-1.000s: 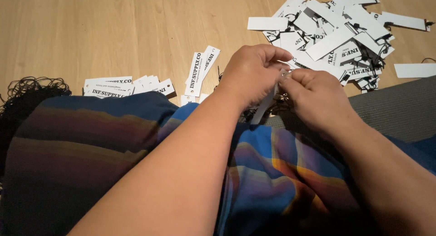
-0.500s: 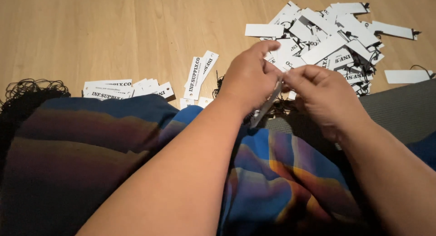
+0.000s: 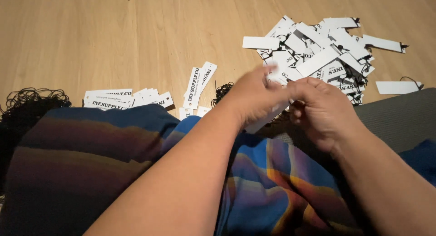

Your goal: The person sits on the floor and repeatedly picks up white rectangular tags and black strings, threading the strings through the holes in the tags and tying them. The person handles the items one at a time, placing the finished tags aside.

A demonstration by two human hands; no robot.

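My left hand (image 3: 252,97) and my right hand (image 3: 320,109) meet above my lap, fingertips together. Between them is a white paper tag (image 3: 265,118), hanging down below my left hand; both hands pinch it, and motion blur hides the fine detail at the fingertips. A dark string may be at the tag's top, but I cannot tell. Just beyond the hands lies a large heap of white tags with black strings (image 3: 322,54) on the wooden floor (image 3: 136,36).
A smaller row of white printed tags (image 3: 122,99) and two longer ones (image 3: 199,84) lie at the left. A bundle of black strings (image 3: 27,102) sits at far left. Multicoloured striped cloth (image 3: 136,172) covers my lap; grey fabric (image 3: 395,118) lies at right.
Both hands have stayed together on the tag, with the fingers working at its top. The view has shifted slightly, and the tag heap sits a little lower in frame.
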